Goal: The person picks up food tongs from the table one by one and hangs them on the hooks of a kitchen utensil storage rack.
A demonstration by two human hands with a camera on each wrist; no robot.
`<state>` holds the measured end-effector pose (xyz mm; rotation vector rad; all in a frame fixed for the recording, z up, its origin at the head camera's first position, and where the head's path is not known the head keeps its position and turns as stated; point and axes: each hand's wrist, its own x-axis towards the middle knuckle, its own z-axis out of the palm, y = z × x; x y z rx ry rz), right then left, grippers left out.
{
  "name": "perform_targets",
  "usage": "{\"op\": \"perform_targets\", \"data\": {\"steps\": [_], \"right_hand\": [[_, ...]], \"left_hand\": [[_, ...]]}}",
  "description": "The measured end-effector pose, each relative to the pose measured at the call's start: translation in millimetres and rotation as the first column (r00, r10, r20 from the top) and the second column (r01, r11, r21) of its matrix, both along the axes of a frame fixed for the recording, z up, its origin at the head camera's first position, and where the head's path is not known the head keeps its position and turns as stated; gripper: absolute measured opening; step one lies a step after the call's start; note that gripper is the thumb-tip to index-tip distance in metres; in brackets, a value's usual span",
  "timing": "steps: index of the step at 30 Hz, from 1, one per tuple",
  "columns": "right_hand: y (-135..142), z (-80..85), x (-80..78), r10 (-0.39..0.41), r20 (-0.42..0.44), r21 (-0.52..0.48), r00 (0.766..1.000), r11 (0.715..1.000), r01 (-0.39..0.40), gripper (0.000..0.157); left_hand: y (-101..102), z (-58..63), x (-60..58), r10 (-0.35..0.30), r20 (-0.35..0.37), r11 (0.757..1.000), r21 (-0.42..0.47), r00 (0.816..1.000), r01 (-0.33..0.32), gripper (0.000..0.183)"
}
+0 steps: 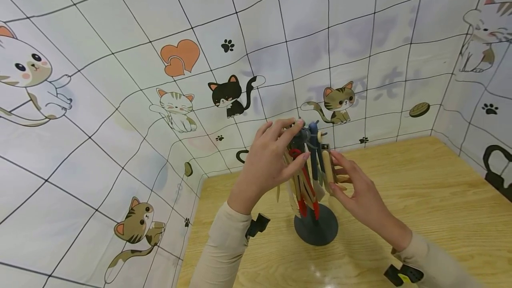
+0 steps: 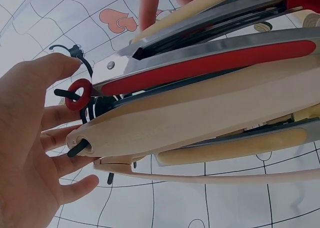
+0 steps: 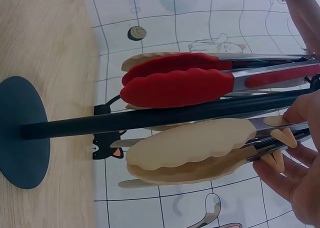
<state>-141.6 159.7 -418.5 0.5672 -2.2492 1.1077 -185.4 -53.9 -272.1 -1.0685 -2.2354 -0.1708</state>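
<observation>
A black utensil stand with a round base (image 1: 316, 226) and an upright pole (image 3: 100, 123) bears several hanging utensils. My left hand (image 1: 266, 159) is at its top, fingers spread behind the hooks and thumb beside a hook in the left wrist view. Red-tipped tongs (image 3: 175, 88) hang by a red ring, next to a large cream handle (image 2: 200, 108). On the stand's right side, my right hand (image 1: 360, 194) pinches cream-tipped tongs (image 3: 190, 145) near the upper end of their tips, thumb on one side and fingers on the other.
Beneath the stand is a light wooden table (image 1: 400, 217). A white wall sheet (image 1: 272, 61) printed with black grid lines and cartoon cats rises close behind it and along the left side. Black straps sit on both sleeves.
</observation>
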Motion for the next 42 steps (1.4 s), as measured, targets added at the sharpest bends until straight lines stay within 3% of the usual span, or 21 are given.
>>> {"op": "perform_targets", "data": {"steps": [21,42], "right_hand": [[-8,-8.0,-10.6,-0.011,0.029,-0.045,1.000,0.999,0.013,0.087],[-3,-3.6,-18.8,-0.065,-0.028,0.095,0.997,0.993,0.068,0.091]], "left_hand": [[3,-10.3,-4.6,0.053,-0.011,0.998,-0.018,0.999,-0.053,0.063],[3,-12.5,-10.5,0.065,0.032,0.998,0.008,0.997,-0.065,0.068]]}}
